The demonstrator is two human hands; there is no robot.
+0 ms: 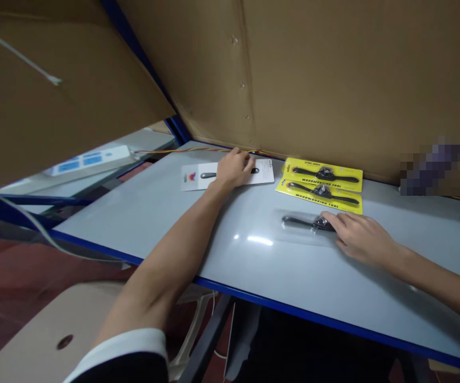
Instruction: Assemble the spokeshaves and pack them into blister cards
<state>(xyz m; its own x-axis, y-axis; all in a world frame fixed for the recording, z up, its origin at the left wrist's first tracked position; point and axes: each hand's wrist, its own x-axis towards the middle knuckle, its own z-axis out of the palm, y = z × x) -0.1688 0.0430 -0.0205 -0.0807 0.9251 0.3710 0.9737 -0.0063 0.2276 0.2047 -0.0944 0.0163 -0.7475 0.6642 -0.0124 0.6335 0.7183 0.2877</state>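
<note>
My left hand lies flat on a white blister card holding a black tool, at the far side of the grey table. My right hand rests on a loose black spokeshave inside a clear plastic blister, fingers on its middle and right part. Just behind it lie two yellow packaged spokeshaves, overlapping, marked "woodworking tool".
Brown cardboard panels wall the back and upper left. A red-yellow twisted wire runs along the table's far edge. A white power strip lies beyond the left corner. The table's blue front edge faces me, a beige chair below.
</note>
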